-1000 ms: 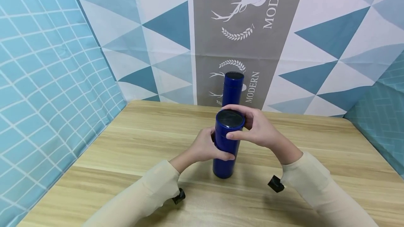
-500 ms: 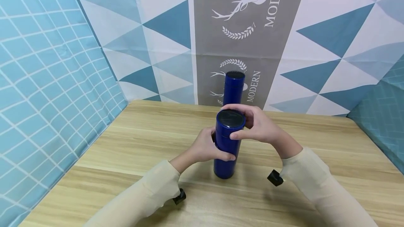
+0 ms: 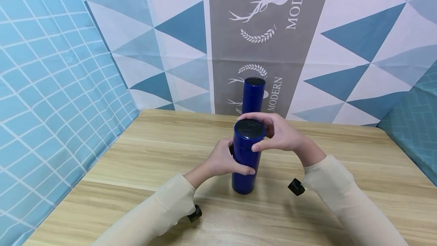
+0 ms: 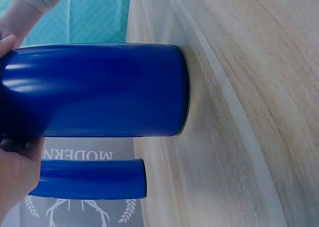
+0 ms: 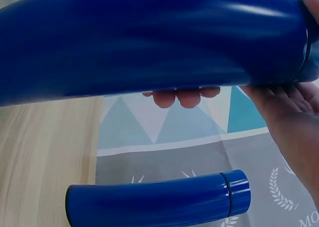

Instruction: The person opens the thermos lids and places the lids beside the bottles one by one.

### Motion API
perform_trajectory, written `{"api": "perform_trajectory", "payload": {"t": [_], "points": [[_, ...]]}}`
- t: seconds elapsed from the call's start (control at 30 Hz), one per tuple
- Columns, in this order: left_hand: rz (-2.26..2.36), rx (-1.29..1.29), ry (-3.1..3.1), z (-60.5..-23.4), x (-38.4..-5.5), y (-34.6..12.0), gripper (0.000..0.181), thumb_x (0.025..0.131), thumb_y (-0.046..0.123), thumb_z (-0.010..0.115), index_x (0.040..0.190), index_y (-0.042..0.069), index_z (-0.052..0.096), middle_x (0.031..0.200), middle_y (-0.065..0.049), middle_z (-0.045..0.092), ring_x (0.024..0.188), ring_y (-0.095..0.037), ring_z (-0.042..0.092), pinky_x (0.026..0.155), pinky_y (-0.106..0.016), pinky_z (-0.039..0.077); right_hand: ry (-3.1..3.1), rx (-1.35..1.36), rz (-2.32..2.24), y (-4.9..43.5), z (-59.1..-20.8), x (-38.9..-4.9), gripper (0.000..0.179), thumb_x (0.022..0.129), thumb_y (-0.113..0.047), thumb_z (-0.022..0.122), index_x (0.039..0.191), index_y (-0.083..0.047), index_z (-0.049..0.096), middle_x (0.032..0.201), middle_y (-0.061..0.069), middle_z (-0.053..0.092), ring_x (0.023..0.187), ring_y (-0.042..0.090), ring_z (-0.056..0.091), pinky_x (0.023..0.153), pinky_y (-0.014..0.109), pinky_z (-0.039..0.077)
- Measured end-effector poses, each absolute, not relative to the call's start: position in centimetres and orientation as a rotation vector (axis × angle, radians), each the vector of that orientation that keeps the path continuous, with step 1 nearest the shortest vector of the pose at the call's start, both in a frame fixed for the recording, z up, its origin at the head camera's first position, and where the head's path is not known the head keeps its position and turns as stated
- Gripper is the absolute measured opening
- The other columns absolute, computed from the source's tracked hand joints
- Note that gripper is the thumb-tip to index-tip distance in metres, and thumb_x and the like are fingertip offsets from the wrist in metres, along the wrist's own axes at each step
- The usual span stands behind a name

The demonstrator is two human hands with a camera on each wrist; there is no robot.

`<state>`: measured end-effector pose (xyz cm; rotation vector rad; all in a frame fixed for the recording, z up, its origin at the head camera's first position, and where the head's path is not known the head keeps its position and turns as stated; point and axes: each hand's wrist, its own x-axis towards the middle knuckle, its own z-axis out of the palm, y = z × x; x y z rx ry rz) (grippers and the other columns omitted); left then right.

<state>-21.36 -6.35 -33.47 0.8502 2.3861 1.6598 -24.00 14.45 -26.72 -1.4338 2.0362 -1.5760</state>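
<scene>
Blue opaque flask, lidded; second lidded flask behind

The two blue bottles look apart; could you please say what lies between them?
The left hand's fingertips and part of the right hand lie between the front bottle and rear bottle, as the right wrist view shows.

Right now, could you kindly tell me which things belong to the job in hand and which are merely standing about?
In the job:
front blue flask
left hand, gripping it
right hand, at its lid

Seemingly just about:
rear blue flask, untouched
deer-print backdrop
</scene>
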Motion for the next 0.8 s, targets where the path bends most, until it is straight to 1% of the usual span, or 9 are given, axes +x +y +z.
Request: {"api": "perform_trajectory", "payload": {"t": [0.07,0.13,0.2,0.33,0.43,0.53,0.67,0.73,0.8], "points": [[1.661,0.85,2.379,-33.5,-21.4,-6.3,0.061,0.061,0.017,0.087,0.116,0.01,0.061,0.107,-0.01,0.072,0.089,-0.009,0.067,0.085,-0.026,0.054,2.013,-1.466,-1.562,14.5,-26.8,-24.3,0.065,0.079,-0.002,0.074,0.135,0.007,0.043,0.125,0.026,0.058,0.111,0.023,0.064,0.092,0.034,0.055],[1.661,0.85,2.382,-33.5,-21.4,-6.3,0.061,0.061,0.017,0.087,0.115,0.009,0.061,0.107,-0.011,0.072,0.088,-0.008,0.067,0.084,-0.026,0.054,1.98,-1.497,-1.552,14.6,-26.8,-24.7,0.064,0.079,-0.001,0.073,0.134,0.008,0.043,0.125,0.024,0.058,0.112,0.024,0.063,0.092,0.034,0.055],[1.662,0.85,2.384,-33.5,-21.4,-6.3,0.061,0.061,0.016,0.087,0.115,0.009,0.062,0.107,-0.011,0.072,0.088,-0.008,0.067,0.084,-0.026,0.054,1.945,-1.525,-1.543,14.6,-26.8,-25.0,0.063,0.079,0.0,0.073,0.134,0.008,0.043,0.125,0.021,0.059,0.113,0.023,0.063,0.092,0.034,0.055],[1.66,0.849,2.388,-33.4,-21.4,-6.4,0.061,0.06,0.017,0.087,0.115,0.01,0.062,0.107,-0.011,0.072,0.087,-0.007,0.067,0.084,-0.025,0.054,1.883,-1.552,-1.536,14.6,-26.9,-25.4,0.062,0.08,0.0,0.073,0.134,0.006,0.044,0.127,0.01,0.06,0.115,0.018,0.062,0.091,0.034,0.056],[1.662,0.855,2.387,-33.4,-21.3,-6.4,0.061,0.06,0.017,0.087,0.116,0.01,0.062,0.107,-0.011,0.072,0.087,-0.007,0.067,0.084,-0.025,0.054,1.835,-1.553,-1.538,14.5,-26.9,-25.6,0.063,0.08,0.0,0.073,0.136,0.001,0.045,0.129,0.002,0.06,0.117,0.016,0.061,0.092,0.034,0.056],[1.665,0.86,2.391,-33.4,-21.3,-6.5,0.061,0.06,0.016,0.087,0.116,0.009,0.062,0.107,-0.011,0.072,0.087,-0.007,0.067,0.084,-0.025,0.054,1.777,-1.548,-1.539,14.4,-26.8,-25.8,0.063,0.08,-0.001,0.073,0.136,-0.002,0.046,0.13,0.001,0.06,0.119,0.017,0.06,0.094,0.035,0.055],[1.671,0.866,2.394,-33.6,-21.4,-6.4,0.061,0.06,0.016,0.087,0.115,0.01,0.062,0.106,-0.009,0.072,0.088,-0.007,0.067,0.083,-0.025,0.054,1.724,-1.516,-1.545,14.5,-26.9,-25.9,0.064,0.08,-0.003,0.074,0.138,-0.005,0.045,0.132,0.003,0.058,0.121,0.018,0.059,0.096,0.037,0.054],[1.672,0.863,2.396,-33.6,-21.4,-6.3,0.061,0.06,0.015,0.088,0.115,0.011,0.062,0.106,-0.007,0.072,0.088,-0.006,0.067,0.083,-0.026,0.054,1.714,-1.493,-1.55,14.5,-27.0,-25.9,0.066,0.081,-0.004,0.073,0.14,-0.007,0.043,0.136,0.002,0.056,0.123,0.018,0.057,0.097,0.037,0.053],[1.671,0.859,2.4,-33.7,-21.5,-6.3,0.061,0.06,0.015,0.088,0.115,0.011,0.062,0.106,-0.006,0.072,0.088,-0.006,0.067,0.083,-0.026,0.054,1.696,-1.469,-1.566,14.6,-27.2,-25.7,0.069,0.083,-0.006,0.072,0.143,-0.007,0.039,0.14,0.005,0.052,0.126,0.019,0.055,0.099,0.037,0.052]]}}
